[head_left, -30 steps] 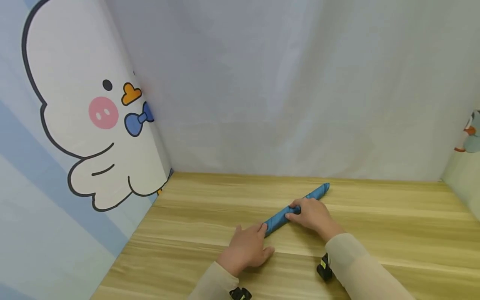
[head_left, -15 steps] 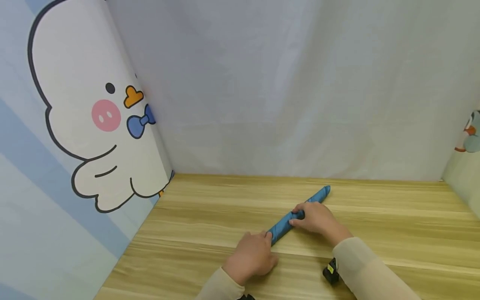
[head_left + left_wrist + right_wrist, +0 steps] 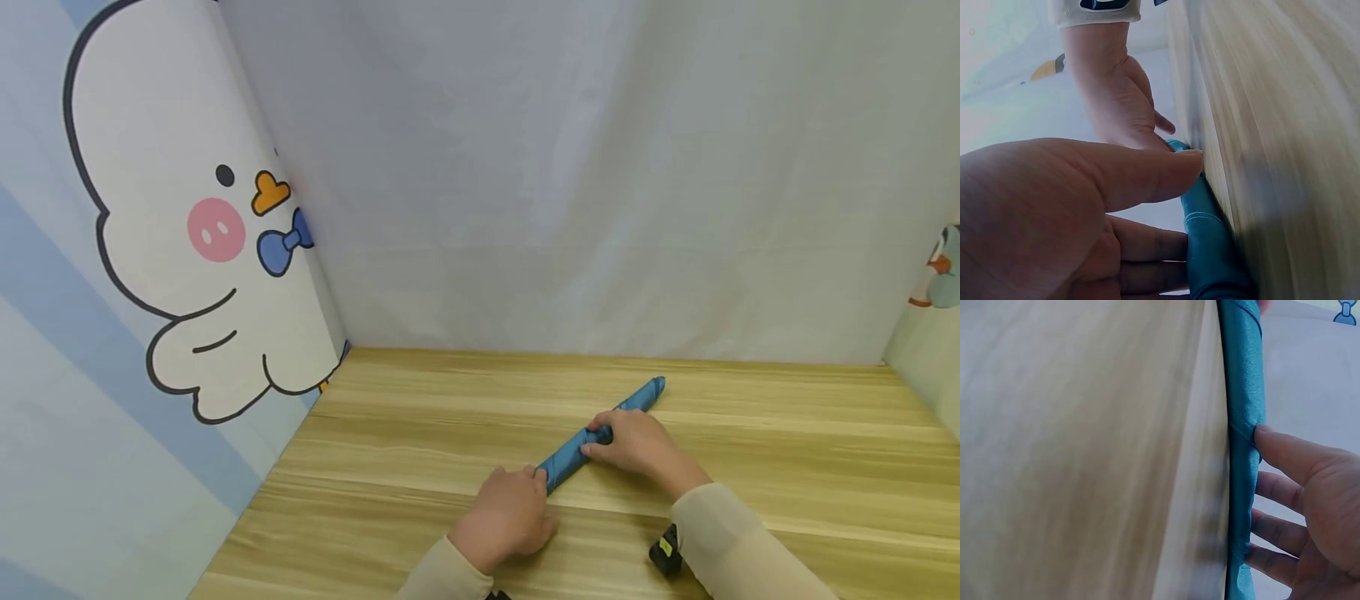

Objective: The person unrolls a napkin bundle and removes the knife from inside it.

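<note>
A tightly rolled blue cloth (image 3: 566, 461), smooth and leathery with slanting overlap lines, lies diagonally on the wooden table. My right hand (image 3: 637, 442) grips its middle, thumb on the near side and fingers over the far side. In the right wrist view, the right thumb (image 3: 1291, 453) rests on the roll, with fingertips touching it lower down. At the roll's near end, my left hand (image 3: 506, 512) touches it with straight fingers. The left thumb points away from the roll in the head view. The left wrist view shows the left fingers (image 3: 1150, 240) extended against the roll.
The wood-grain table (image 3: 420, 400) ends at a pale hanging curtain (image 3: 570, 183) at the back. A left-hand curtain carries a large cartoon bird (image 3: 187, 208). A black wrist device (image 3: 665, 550) hangs under the right sleeve (image 3: 742, 533).
The roll and both hands have slid slightly toward me and to the right. The right hand keeps its grip, and the left fingers stay at the near end. The view has shifted a little.
</note>
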Demonstrator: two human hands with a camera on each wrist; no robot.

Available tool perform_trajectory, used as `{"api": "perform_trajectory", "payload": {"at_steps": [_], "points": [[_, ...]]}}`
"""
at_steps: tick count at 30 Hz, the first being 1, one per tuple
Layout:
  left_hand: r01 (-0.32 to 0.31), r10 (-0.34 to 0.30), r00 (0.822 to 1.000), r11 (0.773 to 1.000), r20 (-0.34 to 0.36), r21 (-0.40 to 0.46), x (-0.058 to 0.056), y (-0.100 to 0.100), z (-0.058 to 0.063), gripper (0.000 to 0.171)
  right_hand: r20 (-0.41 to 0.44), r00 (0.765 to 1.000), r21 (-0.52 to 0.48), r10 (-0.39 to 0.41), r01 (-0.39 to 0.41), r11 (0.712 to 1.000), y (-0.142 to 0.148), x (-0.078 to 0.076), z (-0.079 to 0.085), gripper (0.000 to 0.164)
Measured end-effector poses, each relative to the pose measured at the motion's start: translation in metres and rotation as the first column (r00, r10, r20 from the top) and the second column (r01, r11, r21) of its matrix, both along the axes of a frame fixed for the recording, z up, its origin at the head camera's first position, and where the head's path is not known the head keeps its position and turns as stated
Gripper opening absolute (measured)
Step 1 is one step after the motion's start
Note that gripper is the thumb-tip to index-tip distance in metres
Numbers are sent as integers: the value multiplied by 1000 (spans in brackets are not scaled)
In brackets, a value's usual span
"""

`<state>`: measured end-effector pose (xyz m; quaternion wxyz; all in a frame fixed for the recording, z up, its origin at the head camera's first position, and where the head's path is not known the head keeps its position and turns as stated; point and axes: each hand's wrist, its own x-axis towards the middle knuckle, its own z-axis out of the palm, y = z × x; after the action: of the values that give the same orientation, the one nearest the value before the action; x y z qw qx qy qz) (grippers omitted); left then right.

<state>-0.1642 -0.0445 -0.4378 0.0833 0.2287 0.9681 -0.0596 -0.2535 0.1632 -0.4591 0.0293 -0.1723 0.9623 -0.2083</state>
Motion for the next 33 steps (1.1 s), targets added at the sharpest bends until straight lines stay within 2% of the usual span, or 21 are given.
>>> {"api": "perform_trajectory", "payload": {"at_steps": [5, 7, 11, 16, 19, 23, 27, 30, 33], "points": [[-12, 13, 999, 1000, 33, -15, 1, 2, 1, 69, -12, 1000, -16, -11, 11, 1000, 1, 1, -3, 40], [-24, 22, 999, 999, 47, 29, -2, -2, 0, 66, -8, 1000, -31, -15, 15, 999, 1, 1, -6, 39], [29, -33, 999, 989, 27, 148, -8, -16, -1, 59, -28, 999, -69, -32, 30, 997, 2, 6, -13, 45], [120, -122, 992, 961, -4, 250, -14, -31, -1, 60, -84, 987, -49, -138, 135, 990, 1, 17, -16, 70], [164, -164, 986, 948, -25, 272, -16, -36, -4, 58, -48, 982, -18, -184, 184, 983, -1, 20, -16, 85], [208, -206, 978, 935, -35, 288, -18, -39, -8, 50, 9, 980, 34, -199, 199, 979, -4, 21, -16, 93], [191, -198, 980, 941, -2, 281, -20, -42, -11, 45, 44, 979, 75, -201, 197, 977, -7, 23, -17, 94], [161, -176, 984, 947, 30, 279, -22, -44, -12, 44, 49, 980, 83, -193, 189, 978, -8, 23, -16, 93], [161, -178, 983, 945, 36, 285, -25, -43, -14, 44, 45, 981, 86, -187, 183, 979, -9, 23, -13, 92]]}}
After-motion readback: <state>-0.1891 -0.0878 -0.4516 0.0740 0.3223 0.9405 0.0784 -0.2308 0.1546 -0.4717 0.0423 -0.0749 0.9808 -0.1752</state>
